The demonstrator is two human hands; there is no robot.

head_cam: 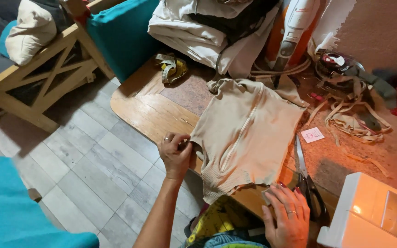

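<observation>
A beige piece of fabric (249, 133) lies spread on the wooden table (150, 112), its lower part hanging over the front edge. My left hand (175, 154) pinches the fabric's left edge between closed fingers. My right hand (286, 213) presses flat on the fabric's lower right corner at the table's edge, fingers spread. Black-handled scissors (306, 177) lie just right of the fabric, beside my right hand.
A white sewing machine (368, 216) stands at the bottom right. Fabric strips (354, 117), a small white card (312, 134), a measuring tape (171, 68), folded cloth (198, 32) and an iron (292, 27) sit at the back. A wooden bench (47, 73) stands left on the tiled floor (83, 160).
</observation>
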